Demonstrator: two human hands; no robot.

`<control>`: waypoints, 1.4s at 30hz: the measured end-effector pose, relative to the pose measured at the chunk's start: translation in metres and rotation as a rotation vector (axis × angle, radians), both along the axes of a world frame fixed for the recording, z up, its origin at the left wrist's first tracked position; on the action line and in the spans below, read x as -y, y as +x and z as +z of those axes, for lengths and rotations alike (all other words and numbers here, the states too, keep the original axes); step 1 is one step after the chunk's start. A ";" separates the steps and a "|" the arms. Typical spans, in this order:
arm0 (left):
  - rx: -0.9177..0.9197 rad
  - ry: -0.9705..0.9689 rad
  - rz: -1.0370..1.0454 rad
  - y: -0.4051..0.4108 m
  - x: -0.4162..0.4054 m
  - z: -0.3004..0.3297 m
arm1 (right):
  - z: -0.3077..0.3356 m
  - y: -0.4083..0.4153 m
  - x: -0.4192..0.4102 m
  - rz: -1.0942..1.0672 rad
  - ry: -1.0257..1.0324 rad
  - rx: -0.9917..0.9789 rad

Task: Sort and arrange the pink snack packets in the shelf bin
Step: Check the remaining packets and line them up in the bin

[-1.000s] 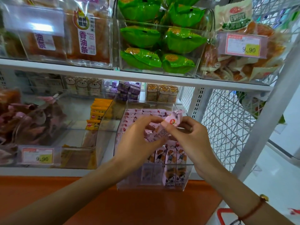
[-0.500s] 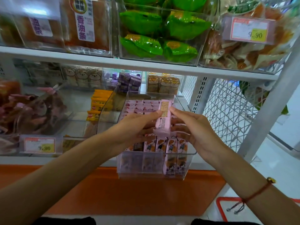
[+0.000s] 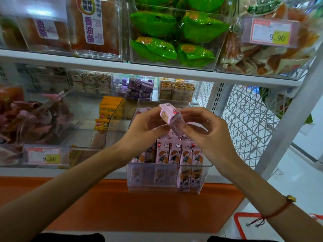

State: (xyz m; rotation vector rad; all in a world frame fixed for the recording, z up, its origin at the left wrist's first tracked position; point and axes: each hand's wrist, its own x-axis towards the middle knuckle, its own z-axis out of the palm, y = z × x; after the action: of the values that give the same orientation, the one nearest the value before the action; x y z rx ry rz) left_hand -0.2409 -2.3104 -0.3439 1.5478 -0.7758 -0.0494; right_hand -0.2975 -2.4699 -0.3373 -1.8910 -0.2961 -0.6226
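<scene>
Here, labelled parts of the head view:

Left hand: my left hand is raised above the bin, thumb and fingers pinched on the left side of a small pink printed snack packet.

Right hand: my right hand meets it from the other side, fingertips closed on the right and lower edge of the same packet; a red cord bracelet with a gold bead sits on that wrist.

Held packet: tilted, its printed back face turned toward me, held in the air over the middle of the bin and touching nothing but my fingers.

Bin: a clear plastic shelf bin stands on the lower white shelf, its front overhanging the shelf edge.

Bin contents: a front row of pink cartoon-printed packets stands upright side by side against the front wall; further pink packets lie behind them, partly hidden by my hands.

Left neighbour: a clear bin with yellow-orange packets just beside the pink one.

Upper shelf: a clear bin of glossy green wrapped snacks directly above.

Price tags: two pink-and-yellow labels reading 9.90, one upper right, one lower left.
</scene>
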 end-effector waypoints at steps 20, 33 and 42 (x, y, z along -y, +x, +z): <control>-0.144 -0.119 0.207 0.006 -0.001 -0.002 | -0.005 0.007 0.007 -0.030 -0.040 -0.089; 0.204 0.051 0.185 -0.006 0.002 0.000 | -0.005 0.017 0.034 -0.114 0.452 -0.236; 0.167 0.013 0.524 0.036 0.011 0.000 | -0.026 0.018 0.056 -0.462 -0.208 -0.209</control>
State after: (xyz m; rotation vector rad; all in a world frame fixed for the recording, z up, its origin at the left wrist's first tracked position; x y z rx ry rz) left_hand -0.2049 -2.3219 -0.3442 1.7393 -0.4768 0.4659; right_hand -0.2797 -2.5257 -0.3630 -2.2261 0.2286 -0.7105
